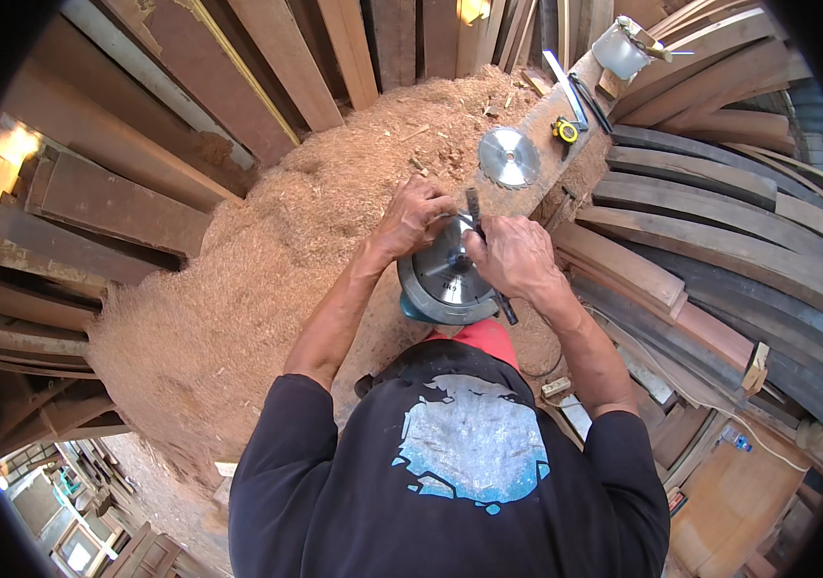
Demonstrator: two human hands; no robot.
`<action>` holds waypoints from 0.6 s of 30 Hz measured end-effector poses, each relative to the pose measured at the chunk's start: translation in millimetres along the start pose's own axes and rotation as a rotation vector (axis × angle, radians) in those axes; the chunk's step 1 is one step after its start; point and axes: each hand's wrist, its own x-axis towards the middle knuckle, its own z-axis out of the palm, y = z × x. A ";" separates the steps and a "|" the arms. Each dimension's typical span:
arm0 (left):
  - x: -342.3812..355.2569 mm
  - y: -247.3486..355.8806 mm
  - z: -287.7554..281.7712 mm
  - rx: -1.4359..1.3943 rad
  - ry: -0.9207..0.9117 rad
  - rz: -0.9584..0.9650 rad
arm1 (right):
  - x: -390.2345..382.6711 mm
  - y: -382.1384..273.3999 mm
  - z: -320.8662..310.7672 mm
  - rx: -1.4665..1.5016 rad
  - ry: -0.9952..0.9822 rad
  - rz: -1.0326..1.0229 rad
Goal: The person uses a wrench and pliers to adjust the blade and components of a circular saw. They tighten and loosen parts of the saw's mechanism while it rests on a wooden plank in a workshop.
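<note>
In front of me is a circular saw (pixel 447 276) with a steel blade in it and a dark teal body beneath. My left hand (pixel 411 217) has its fingers curled at the upper left of the blade; whatever is between them is hidden. My right hand (pixel 513 255) grips the upper right of the saw, by a dark metal bar that crosses the blade's right side. A loose saw blade (pixel 508 154) lies just beyond on a sawdust-dusted board (pixel 527 193), near a yellow tape measure (pixel 565 129) and a metal square (pixel 566 87).
Sawdust (pixel 228 318) is heaped around me. Long planks (pixel 113 202) lean at the left and back, and stacked boards (pixel 701 231) line the right. A white container (pixel 622 50) stands at the far end of the board. A cable (pixel 739 419) runs along the lower right.
</note>
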 end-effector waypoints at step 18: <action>6.4 -11.6 9.0 -0.058 0.017 0.118 | -12.6 4.8 5.5 0.137 0.037 0.070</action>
